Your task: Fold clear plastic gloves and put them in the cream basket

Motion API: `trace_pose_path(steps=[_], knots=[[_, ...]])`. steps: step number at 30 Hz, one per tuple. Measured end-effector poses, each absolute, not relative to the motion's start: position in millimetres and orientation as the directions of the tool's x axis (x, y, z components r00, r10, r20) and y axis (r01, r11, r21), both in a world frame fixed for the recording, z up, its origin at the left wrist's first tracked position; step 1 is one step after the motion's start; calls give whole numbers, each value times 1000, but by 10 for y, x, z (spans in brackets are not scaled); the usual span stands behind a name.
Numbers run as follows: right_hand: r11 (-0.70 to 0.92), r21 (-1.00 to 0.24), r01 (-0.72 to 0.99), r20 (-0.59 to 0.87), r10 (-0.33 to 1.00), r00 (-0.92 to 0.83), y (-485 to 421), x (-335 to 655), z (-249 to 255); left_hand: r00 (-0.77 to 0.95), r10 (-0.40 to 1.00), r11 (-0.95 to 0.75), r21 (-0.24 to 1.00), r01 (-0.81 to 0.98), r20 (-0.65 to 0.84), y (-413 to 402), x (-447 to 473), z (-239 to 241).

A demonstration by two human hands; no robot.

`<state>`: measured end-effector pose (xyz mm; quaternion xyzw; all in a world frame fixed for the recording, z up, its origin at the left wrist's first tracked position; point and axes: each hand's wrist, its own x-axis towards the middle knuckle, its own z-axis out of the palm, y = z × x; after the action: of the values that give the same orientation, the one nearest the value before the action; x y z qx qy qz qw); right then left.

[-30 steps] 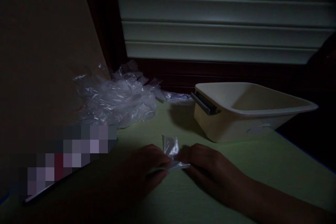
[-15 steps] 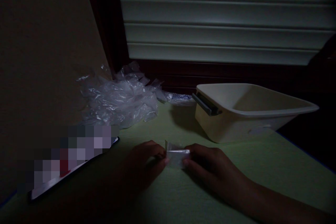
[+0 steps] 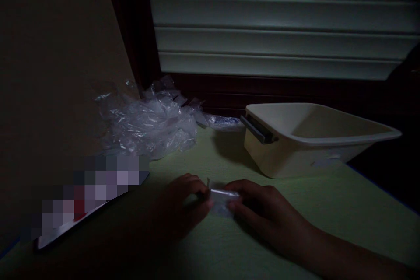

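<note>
Low over the green table, a small clear plastic bag [image 3: 223, 203] is stretched between my two hands, with a bright crease along its upper part. My left hand [image 3: 188, 199] pinches its left edge between thumb and fingers. On the opposite edge, my right hand [image 3: 257, 203] grips it the same way. Whether anything lies inside the bag is too dark to tell. A heap of crumpled clear plastic bags [image 3: 154, 127] lies beyond my left hand.
A cream plastic bin [image 3: 295, 157] with a dark handle stands at the back right of the green table [image 3: 226, 249]. A flat device [image 3: 98, 208], its face pixelated, lies at the left. Behind the table are a pale slatted shutter [image 3: 262, 43] and a brown wall [image 3: 59, 52].
The bag has tilted slightly, its right side dipping lower. My right hand has shifted a little on its edge; both hands keep their hold.
</note>
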<state>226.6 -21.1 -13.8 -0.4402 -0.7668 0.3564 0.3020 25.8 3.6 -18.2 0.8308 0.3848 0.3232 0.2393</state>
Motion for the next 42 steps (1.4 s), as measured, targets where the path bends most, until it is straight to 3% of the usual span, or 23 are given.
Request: trace_pose_path(steps=[7,12,17,23,26,32,37,40,42], knots=[[349,-851,393,184,898,-399,-226,2268,-166,436,851,-497,713,495,291,55,226,-272],[433,-771,466,234,874,-426,-230,2280,-161,407,868,-478,704,525,286,53,232,-339],[637,-562,528,313,755,-576,-239,2264,-142,394,801,-597,555,579,451,36,226,-384],[793,-304,529,405,610,-681,-281,2253,-127,543,692,-704,276,655,476,14,200,-280],[838,-253,484,412,546,-730,-279,2238,-97,590,665,-720,182,670,457,16,208,-236],[836,-234,496,385,548,-742,-277,2237,-93,474,797,-557,151,817,375,12,228,-124],[813,-268,517,350,582,-734,-284,2241,-99,443,810,-552,244,797,386,8,218,-123],[796,-312,519,325,603,-729,-278,2244,-92,414,807,-576,405,710,422,30,215,-181],[781,-377,497,322,614,-721,-266,2256,-94,384,846,-532,546,648,369,43,219,-192]])
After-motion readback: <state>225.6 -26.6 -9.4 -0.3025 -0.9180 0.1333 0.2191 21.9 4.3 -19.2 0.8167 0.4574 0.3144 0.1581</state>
